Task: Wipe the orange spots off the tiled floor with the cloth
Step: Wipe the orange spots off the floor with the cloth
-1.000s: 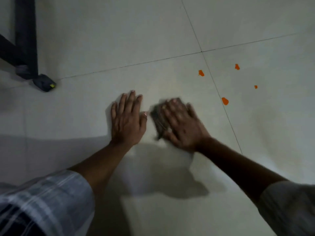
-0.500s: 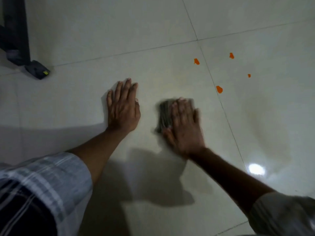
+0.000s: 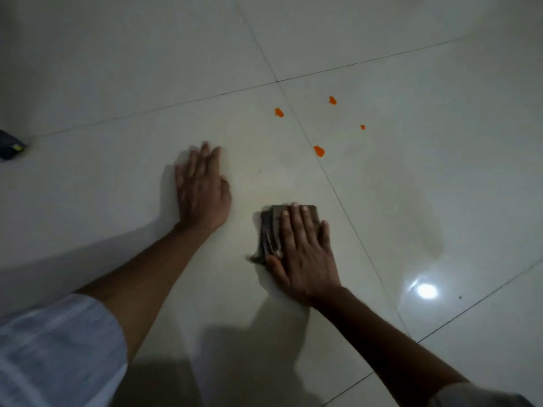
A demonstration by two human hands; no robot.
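Note:
My right hand (image 3: 302, 254) presses flat, fingers straight, on a folded dark grey cloth (image 3: 270, 227) lying on the pale tiled floor (image 3: 117, 83). My left hand (image 3: 201, 190) rests flat on the floor to the left of the cloth, palm down and holding nothing. Beyond the cloth, several orange spots mark the tiles: the largest orange spot (image 3: 319, 151) lies nearest, on a grout line, another orange spot (image 3: 278, 112) sits further back to its left, a third orange spot (image 3: 332, 100) is furthest away, and a tiny orange dot (image 3: 362, 127) is to the right.
A dark furniture foot (image 3: 10, 148) with a yellow mark shows at the left edge. A bright light reflection (image 3: 426, 290) glares on the tile at the right. Dark grout lines (image 3: 346, 214) cross the floor. My pale sleeves fill the bottom corners.
My right hand has slid the cloth to the right and toward me, away from my left hand. The view has shifted, so the dark furniture leg has left the frame. The spots look unchanged.

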